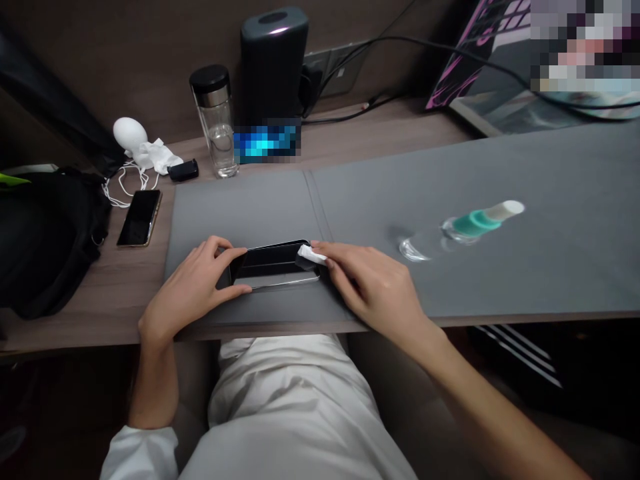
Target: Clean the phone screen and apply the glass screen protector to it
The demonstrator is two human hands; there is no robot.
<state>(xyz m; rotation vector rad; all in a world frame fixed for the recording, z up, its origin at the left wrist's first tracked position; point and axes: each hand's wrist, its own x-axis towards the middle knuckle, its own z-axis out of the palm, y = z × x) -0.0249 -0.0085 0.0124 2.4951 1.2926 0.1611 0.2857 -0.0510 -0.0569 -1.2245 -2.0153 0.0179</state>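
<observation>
A dark glossy phone [273, 261] lies flat on the grey desk mat [240, 207] near the front edge. My left hand [197, 287] grips its left end, thumb on the near side and fingers on the far side. Pinched in the fingers of my right hand [377, 283] is a small folded white tissue [312, 255], which touches the right end of the screen. To the right lies a spray bottle [475, 223] with a green collar, and beside it a clear cap [414, 249].
A second phone [140, 218], a black bag [50, 233] and white earphone cords [125, 183] are on the left. Behind the mat stand a glass water bottle [219, 127] and a dark cylinder-like device [273, 63]. A black cable [430, 41] crosses the back right.
</observation>
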